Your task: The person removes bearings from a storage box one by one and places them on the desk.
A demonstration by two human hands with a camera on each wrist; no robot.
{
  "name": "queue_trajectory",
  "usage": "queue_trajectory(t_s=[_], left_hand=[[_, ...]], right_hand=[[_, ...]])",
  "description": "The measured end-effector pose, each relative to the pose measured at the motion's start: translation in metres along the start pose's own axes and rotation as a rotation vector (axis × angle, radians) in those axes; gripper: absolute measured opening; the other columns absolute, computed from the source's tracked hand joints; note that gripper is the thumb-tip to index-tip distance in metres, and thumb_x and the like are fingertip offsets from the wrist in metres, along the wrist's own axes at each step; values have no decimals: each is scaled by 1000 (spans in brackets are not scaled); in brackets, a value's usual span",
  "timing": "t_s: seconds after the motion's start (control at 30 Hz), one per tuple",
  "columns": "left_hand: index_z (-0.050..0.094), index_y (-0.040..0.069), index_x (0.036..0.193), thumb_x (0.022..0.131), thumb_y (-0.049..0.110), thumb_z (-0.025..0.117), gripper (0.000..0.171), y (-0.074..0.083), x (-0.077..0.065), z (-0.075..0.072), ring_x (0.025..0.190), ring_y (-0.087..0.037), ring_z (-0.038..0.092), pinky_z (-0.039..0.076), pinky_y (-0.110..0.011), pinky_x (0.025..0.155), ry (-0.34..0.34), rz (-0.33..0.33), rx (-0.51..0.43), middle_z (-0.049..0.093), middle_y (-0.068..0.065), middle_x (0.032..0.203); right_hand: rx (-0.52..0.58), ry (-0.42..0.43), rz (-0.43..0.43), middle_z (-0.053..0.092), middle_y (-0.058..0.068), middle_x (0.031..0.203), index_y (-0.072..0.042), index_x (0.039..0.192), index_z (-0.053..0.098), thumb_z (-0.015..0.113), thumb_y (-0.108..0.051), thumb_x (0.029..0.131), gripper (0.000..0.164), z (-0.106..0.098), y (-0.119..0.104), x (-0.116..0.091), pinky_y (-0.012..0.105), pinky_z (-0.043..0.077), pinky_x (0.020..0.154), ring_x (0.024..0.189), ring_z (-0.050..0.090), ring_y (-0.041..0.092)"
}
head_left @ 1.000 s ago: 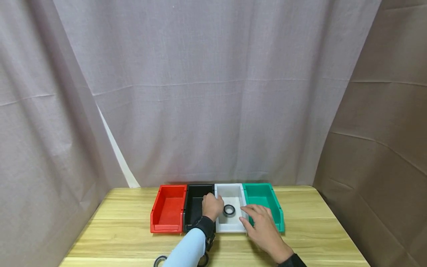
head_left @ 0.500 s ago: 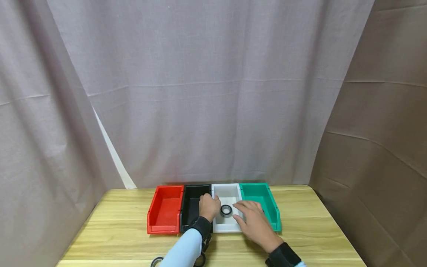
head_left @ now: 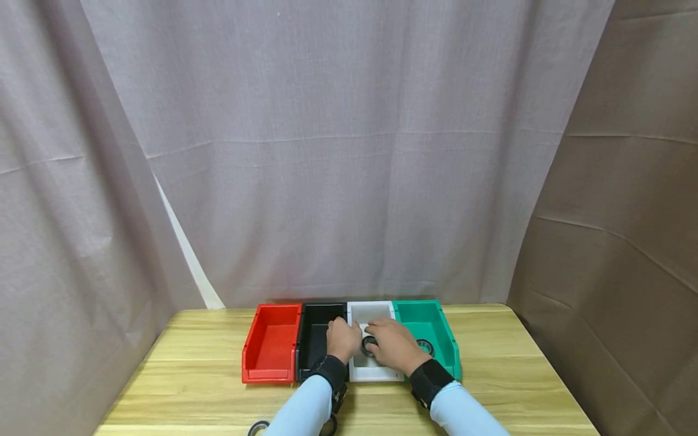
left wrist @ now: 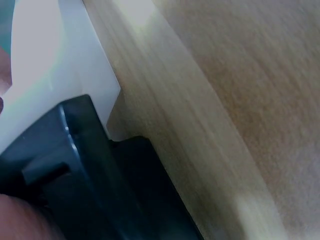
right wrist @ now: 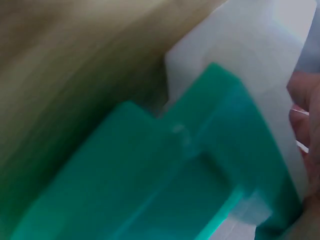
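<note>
My right hand reaches over the white bin. Its thumb and fingers curl about a dark-rimmed ring bearing, partly covered by the thumb. At the border of the black bin and the white one is my left hand, back upward, its fingertips hidden; I cannot tell whether it holds anything. Part of that hand shows beside the black bin's wall in the left wrist view. A second bearing lies in the green bin, just right of my right hand.
A red bin stands at the row's left end. Near the table's front edge lie one bearing left of my left sleeve and another partly behind it. Grey curtains close off the back of the wooden table.
My right hand has moved left from the green bin's side to the bearing in the white bin, uncovering the bearing in the green bin. The left hand stays over the same border.
</note>
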State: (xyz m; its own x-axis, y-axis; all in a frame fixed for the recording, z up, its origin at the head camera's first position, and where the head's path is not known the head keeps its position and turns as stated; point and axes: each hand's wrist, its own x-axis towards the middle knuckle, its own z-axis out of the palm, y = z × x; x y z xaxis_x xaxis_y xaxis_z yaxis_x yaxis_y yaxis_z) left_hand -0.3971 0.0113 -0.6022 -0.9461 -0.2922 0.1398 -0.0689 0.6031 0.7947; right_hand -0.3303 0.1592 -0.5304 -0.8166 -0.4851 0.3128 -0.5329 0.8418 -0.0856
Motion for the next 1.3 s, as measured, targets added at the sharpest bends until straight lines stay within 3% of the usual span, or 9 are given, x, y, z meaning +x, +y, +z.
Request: queue_trajectory(t_s=[0.1,0.23,0.37,0.47,0.53,0.6,0.67,1.03,1.3], left_hand=[[72,-7,111,100,34,64,43,1,0,-2,101,-44,69,57,-56,91,-22,1,1,68,-24,107],[73,-6,110,100,35,65,43,8,-7,-14,96,-40,69,58,-55,86,-27,2,-18,69,-22,104],[72,-9,107,100,28,66,38,26,-23,-33,95,-41,70,57,-58,86,-23,-5,-9,69,-24,102],[71,-11,107,99,27,65,39,20,-19,-27,95,-44,69,57,-59,86,-17,-1,-17,68,-26,102],[71,-9,107,98,30,65,40,8,-10,-14,94,-42,69,57,-58,86,-8,-3,-21,67,-25,102],[71,-8,108,98,33,65,43,-4,-1,-2,96,-43,69,58,-57,87,-13,-11,-30,67,-25,104],[71,-7,110,98,33,65,43,-5,2,1,98,-43,69,58,-57,88,-25,-23,-25,68,-25,107],[71,-8,110,99,36,66,45,-2,0,-1,95,-41,69,58,-56,83,-23,-7,-21,68,-24,105],[71,-6,113,99,35,65,44,-4,2,1,98,-40,70,60,-54,86,-27,-15,12,69,-24,108]], right_hand=[[-17,-53,13,77,8,129,-11,125,78,80,-29,95,35,1,-3,6,47,53,111,125,70,30],[-69,-90,12,80,3,103,-15,112,81,83,-30,89,28,0,-7,10,43,53,95,99,74,23],[-118,-100,1,73,-1,80,-17,97,79,86,-29,83,19,2,-10,8,39,46,85,76,67,17],[-143,-84,-5,71,-2,78,-17,94,78,86,-28,83,17,3,-12,7,37,43,82,75,67,16],[-163,-80,-7,71,0,79,-17,93,77,86,-28,83,17,3,-12,8,35,41,79,76,67,18],[-187,-90,-7,72,0,80,-17,93,77,86,-30,84,18,3,-13,8,35,41,79,77,68,18],[-203,-104,-3,72,0,82,-17,94,76,85,-32,86,19,3,-13,8,36,44,83,80,69,19],[-235,-108,7,73,1,84,-17,95,76,84,-34,87,21,2,-14,7,37,47,85,83,71,20],[-237,-99,-1,73,2,82,-15,89,75,82,-34,89,20,4,-13,7,37,48,88,83,71,21]])
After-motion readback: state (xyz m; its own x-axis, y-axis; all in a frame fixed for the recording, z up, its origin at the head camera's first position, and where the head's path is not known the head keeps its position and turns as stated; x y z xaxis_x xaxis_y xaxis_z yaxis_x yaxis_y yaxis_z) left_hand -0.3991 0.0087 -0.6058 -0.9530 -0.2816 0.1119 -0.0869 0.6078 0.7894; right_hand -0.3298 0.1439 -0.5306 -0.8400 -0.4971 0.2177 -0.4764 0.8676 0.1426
